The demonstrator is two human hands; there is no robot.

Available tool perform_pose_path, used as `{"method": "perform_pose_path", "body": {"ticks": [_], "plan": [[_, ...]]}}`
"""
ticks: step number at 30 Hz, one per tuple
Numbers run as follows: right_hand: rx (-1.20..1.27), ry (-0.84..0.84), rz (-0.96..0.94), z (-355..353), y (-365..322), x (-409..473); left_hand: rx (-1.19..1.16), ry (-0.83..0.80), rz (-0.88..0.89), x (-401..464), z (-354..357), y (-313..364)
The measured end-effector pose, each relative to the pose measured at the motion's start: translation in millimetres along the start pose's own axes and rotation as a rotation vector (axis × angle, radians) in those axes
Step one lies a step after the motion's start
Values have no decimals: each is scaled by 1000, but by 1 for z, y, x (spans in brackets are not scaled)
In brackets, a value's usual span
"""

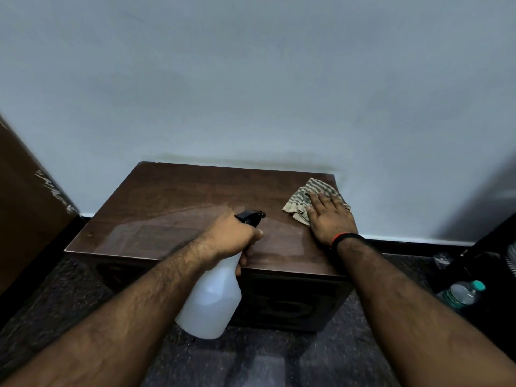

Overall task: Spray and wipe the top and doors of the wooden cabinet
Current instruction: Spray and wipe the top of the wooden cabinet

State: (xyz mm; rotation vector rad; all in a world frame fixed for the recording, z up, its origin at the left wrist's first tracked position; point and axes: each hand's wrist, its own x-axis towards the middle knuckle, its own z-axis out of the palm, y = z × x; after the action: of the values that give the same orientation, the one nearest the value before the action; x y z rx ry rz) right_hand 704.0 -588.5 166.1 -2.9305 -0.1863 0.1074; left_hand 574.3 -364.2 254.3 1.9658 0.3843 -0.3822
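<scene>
A low dark wooden cabinet [173, 196] stands against the pale wall, its top showing a damp sheen on the near half. My left hand [234, 236] grips the neck of a white spray bottle [212, 303] with a black trigger head, held over the cabinet's front edge and tilted toward the top. My right hand [329, 216] lies flat, fingers spread, pressing a striped cloth [301, 196] onto the top's far right corner. The cabinet's dark doors [293, 305] are partly visible below, behind the bottle and arms.
A brown wooden panel [25, 196] leans in at the left. A clear water bottle with a teal cap [463, 294] stands on the dark floor at the right, beside dark furniture [497, 241]. Speckled dark floor [265, 361] lies in front.
</scene>
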Motion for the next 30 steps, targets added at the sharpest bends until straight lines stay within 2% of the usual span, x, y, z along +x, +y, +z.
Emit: {"method": "perform_pose_path", "body": {"ticks": [19, 30], "plan": [[-26, 15, 88, -1, -7, -10, -1, 73, -48, -30, -37, -33], [-4, 24, 65, 2, -9, -9, -14, 85, -33, -40, -53, -45]]}}
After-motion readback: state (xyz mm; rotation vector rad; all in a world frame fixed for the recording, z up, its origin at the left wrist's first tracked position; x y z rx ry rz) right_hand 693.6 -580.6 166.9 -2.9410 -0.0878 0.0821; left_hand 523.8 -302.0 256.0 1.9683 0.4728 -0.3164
